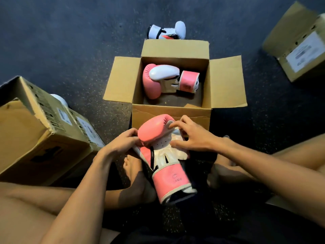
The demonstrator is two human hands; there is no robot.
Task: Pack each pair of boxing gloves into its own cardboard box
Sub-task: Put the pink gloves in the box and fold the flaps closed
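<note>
Dark speckled floor [70,50]. Open cardboard box [226,81] held one pink-and-white boxing glove [153,81], lying on its side. Second pink glove [154,131] sat just outside its near wall, palm up, cuff toward person; left hand [121,143] and right hand [191,138] both gripped it, fingers curled.

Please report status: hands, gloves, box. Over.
Left hand and right hand grip second pink glove, before open box. First pink glove inside it. Opening unobstructed.

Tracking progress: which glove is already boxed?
The pink glove lying in the open box. Its twin is in the left hand and right hand; a white glove lies behind the box.
</note>
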